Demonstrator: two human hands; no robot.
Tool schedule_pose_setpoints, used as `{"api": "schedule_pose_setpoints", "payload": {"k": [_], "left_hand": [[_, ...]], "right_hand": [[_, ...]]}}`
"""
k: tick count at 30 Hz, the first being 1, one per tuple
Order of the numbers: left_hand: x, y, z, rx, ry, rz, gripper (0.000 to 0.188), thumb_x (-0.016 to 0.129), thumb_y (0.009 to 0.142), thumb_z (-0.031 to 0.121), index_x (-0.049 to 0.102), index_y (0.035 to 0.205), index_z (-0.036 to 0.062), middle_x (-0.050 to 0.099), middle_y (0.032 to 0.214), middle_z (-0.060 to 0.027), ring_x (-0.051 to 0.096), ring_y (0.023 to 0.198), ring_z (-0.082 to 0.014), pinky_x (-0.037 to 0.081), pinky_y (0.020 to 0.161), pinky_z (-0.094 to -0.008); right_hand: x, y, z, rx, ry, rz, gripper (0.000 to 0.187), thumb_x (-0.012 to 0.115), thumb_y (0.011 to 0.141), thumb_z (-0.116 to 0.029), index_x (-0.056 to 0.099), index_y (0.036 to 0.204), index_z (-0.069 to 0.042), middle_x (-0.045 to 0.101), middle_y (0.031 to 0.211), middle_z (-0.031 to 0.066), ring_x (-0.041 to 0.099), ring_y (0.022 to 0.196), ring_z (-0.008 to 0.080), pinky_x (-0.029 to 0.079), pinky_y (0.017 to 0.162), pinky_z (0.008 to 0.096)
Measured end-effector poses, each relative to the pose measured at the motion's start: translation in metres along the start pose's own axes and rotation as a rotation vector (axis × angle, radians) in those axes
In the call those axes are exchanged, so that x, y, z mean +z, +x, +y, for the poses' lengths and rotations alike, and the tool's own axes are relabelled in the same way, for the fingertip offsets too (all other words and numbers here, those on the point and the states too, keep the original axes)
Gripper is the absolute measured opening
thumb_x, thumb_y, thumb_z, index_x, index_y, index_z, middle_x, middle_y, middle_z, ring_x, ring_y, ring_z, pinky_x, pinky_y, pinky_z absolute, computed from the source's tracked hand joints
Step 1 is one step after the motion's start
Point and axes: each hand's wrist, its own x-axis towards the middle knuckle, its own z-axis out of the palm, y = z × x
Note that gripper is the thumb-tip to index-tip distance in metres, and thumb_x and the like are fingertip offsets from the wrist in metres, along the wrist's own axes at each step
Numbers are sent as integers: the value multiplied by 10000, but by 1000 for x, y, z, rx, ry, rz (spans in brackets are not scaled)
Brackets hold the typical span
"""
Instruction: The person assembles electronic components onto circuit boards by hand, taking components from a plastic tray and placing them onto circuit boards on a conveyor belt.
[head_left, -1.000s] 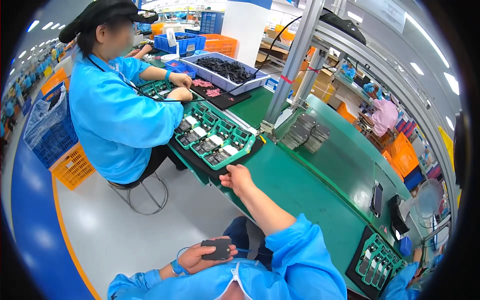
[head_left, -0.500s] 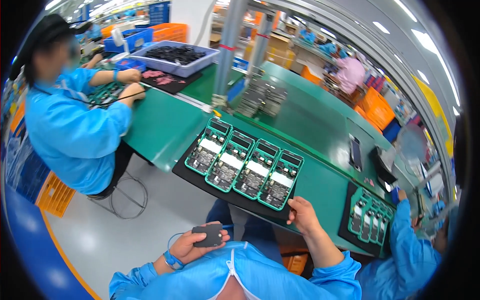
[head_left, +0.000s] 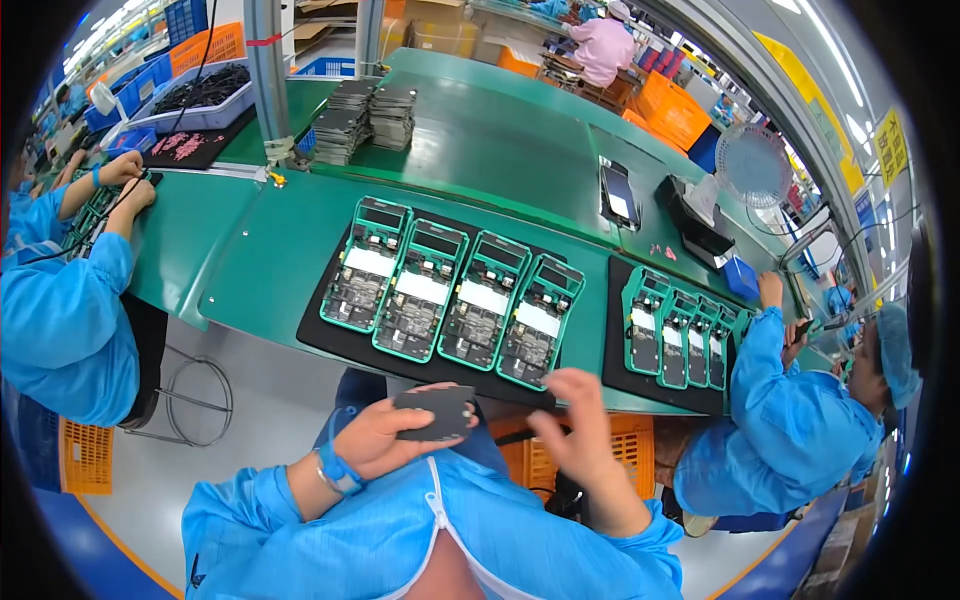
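Observation:
My left hand (head_left: 372, 440) is closed on a dark grey rectangular plate (head_left: 437, 412) with a notched edge; whether it is one plate or a thin stack I cannot tell. Close by on the right, my right hand (head_left: 585, 430) is raised off the bench, slightly blurred, its thumb and fingers apart and nothing seen between them. Beyond both hands, several green-framed device housings (head_left: 412, 288) with exposed circuit boards and white strips lie side by side on a black mat (head_left: 330, 338). The nearest to my right hand is the rightmost housing (head_left: 541, 318).
Stacks of grey plates (head_left: 345, 125) stand on the green bench (head_left: 480, 110) behind a metal post (head_left: 266, 75). Co-workers in blue sit left and right. More housings (head_left: 645, 325) lie on a mat at right, near a phone-like device (head_left: 618, 195). An orange crate (head_left: 632, 445) sits below.
The view has turned right, shifting the bench leftward. My right hand has left the mat's edge and its fingers have spread. My left hand keeps hold of the dark plate.

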Motion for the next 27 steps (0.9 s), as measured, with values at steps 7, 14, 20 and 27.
{"api": "schedule_pose_setpoints", "payload": {"k": [7, 14, 20, 27], "left_hand": [[18, 30, -19, -196, 184, 103, 433, 514, 937, 83, 400, 1345, -9, 503, 1274, -157, 522, 1179, -272, 452, 1011, -413], [20, 30, -20, -102, 50, 44, 446, 483, 939, 72, 365, 1358, -19, 465, 1319, -237, 468, 1242, -361, 373, 1072, -467], [16, 21, -17, -103, 25, 93, 456, 481, 928, 81, 365, 1357, -21, 462, 1317, -262, 459, 1246, -387, 371, 1066, -476], [9, 15, -14, -66, 35, 103, 462, 477, 924, 88, 363, 1356, -31, 454, 1320, -263, 456, 1249, -388, 368, 1068, -483]], "right_hand": [[15, -8, -3, -125, 213, -297, 494, 807, 675, -168, 557, 1088, -62, 464, 1257, 183, 476, 1103, 383, 450, 900, 443], [4, 10, 42, -56, -16, -114, 471, 755, 712, -133, 608, 1157, -101, 498, 1245, 177, 506, 1093, 379, 458, 908, 437], [15, 20, 49, -92, -173, -100, 387, 722, 744, -123, 638, 1121, -113, 524, 1242, 137, 485, 1124, 364, 405, 956, 453], [12, 21, 44, -99, -264, -193, 358, 678, 803, -183, 628, 1157, -158, 522, 1236, 142, 463, 1164, 349, 350, 1003, 507]]}}
